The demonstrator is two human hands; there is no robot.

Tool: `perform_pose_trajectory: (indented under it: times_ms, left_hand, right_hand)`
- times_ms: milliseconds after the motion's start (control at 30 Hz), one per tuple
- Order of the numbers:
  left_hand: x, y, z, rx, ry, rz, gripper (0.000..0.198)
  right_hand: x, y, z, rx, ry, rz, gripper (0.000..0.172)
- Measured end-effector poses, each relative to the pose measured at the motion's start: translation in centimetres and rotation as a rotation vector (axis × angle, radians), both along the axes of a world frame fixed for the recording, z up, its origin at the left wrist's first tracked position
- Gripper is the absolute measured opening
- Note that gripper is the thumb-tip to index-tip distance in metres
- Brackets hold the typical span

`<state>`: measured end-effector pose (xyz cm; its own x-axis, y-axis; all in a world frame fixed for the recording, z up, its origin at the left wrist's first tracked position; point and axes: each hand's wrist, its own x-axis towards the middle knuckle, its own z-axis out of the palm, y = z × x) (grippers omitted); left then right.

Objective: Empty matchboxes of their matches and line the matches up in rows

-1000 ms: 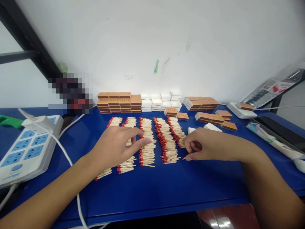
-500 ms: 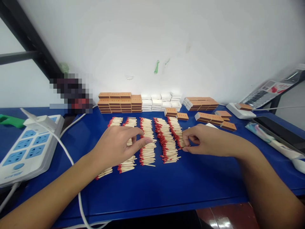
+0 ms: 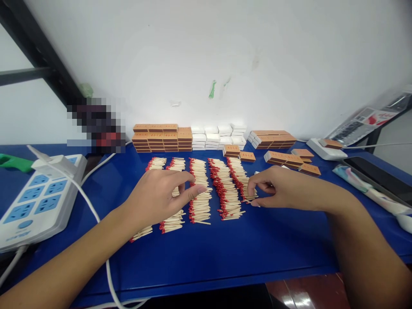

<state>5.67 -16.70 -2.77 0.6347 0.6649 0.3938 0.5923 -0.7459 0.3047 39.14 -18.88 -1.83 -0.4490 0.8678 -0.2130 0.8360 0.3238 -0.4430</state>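
Several rows of red-tipped matches [image 3: 199, 193] lie on the blue table. My left hand [image 3: 164, 193] hovers over the left rows, its thumb and index finger apart and nothing between them. At the lower end of the rightmost row [image 3: 238, 176] is my right hand [image 3: 273, 189], thumb and index finger apart, fingertips beside the match ends. Behind the rows stand stacked brown matchboxes [image 3: 156, 141] and white box trays [image 3: 212, 139]. Two brown boxes [image 3: 231, 150] sit just behind the rightmost row.
More brown matchboxes [image 3: 273, 139] are at the right rear. A power strip [image 3: 41, 201] and white cable [image 3: 92, 208] lie on the left. On the right are a white adapter [image 3: 326, 150], a dark phone-like object [image 3: 380, 178] and a plastic package [image 3: 363, 124].
My right hand has shifted slightly to the right, and its thumb and index finger have parted a little. My left hand has stayed in place.
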Motion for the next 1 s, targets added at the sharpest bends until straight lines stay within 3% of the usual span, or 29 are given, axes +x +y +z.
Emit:
perform_pose_trajectory:
  times_ms: [267,500,1000]
  left_hand:
    - [0.0,0.1,-0.1,0.003,0.008,-0.008,0.047]
    - [0.0,0.0,-0.1,-0.013,0.012,-0.006,0.049]
    - [0.0,0.2,-0.3,0.018,0.005,-0.017,0.047]
  right_hand:
    - [-0.9,0.1,0.0,-0.048,0.042,0.073,0.019]
    - [-0.4,0.3,-0.4,-0.033,-0.015,0.007,0.024]
    - [0.1,0.2,-0.4,-0.099,-0.011,0.054,0.011]
